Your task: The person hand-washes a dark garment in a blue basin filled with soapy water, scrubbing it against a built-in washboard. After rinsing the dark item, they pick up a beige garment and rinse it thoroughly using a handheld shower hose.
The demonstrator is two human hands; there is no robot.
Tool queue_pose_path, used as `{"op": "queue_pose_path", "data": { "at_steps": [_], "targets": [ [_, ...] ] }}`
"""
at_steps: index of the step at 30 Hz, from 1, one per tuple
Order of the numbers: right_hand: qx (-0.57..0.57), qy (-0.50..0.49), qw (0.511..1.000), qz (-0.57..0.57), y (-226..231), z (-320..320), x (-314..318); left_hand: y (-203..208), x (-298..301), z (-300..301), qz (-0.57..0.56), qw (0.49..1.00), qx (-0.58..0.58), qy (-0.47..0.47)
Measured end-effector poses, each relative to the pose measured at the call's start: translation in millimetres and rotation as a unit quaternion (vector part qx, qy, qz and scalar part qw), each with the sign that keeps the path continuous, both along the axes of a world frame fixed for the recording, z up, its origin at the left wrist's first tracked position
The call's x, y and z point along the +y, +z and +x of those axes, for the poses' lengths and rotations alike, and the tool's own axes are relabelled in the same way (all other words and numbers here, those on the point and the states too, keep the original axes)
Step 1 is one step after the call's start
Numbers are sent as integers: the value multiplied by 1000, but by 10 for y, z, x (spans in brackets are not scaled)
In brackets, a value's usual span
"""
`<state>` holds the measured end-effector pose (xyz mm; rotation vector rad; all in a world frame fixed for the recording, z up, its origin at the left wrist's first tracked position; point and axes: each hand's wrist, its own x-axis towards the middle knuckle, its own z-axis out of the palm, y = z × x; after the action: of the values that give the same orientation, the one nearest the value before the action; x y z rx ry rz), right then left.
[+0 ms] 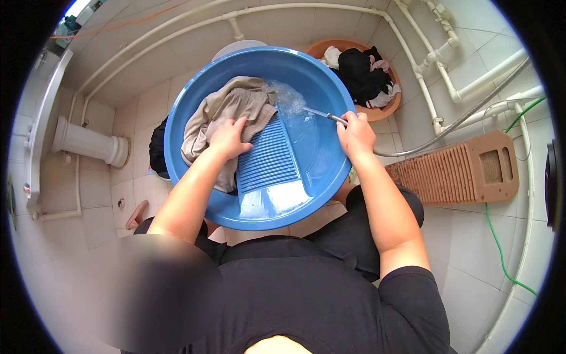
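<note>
Left of the frame's centre, a beige garment [227,101] bunches in the blue basin [259,224]: soft, probably heavy if soaked, which I can't tell; best held by a thick fold. The left hand [229,140] lies spread on it; the right hand [356,135] grips the hose nozzle [321,113].

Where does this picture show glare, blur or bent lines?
Head view: white glare on the basin below its ribs; head view: a blurred grey-black patch at lower left; head view: the top pipe bowed by the fisheye.
</note>
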<state>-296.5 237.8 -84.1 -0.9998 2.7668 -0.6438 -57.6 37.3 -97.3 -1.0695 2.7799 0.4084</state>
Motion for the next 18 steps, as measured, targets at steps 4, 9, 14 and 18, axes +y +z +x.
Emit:
{"op": "queue_pose_path", "data": {
  "at_steps": [4, 9, 14, 18],
  "targets": [
    [-2, 7, 1000, -15, -19, -17, 3, 105, -160, 74, 55, 998, -4, -3],
    [7, 7, 1000, -3, -72, -31, -3, 719, -278, 143, 173, 957, 232, 22],
    [-16, -5, 1000, 2, -52, -57, 14, 1451, -125, 145, 221, 922, 308, -78],
    [-13, 3, 1000, -12, -44, -45, 17, 1429, -106, 270, 155, 949, 261, -84]
  ]
}}
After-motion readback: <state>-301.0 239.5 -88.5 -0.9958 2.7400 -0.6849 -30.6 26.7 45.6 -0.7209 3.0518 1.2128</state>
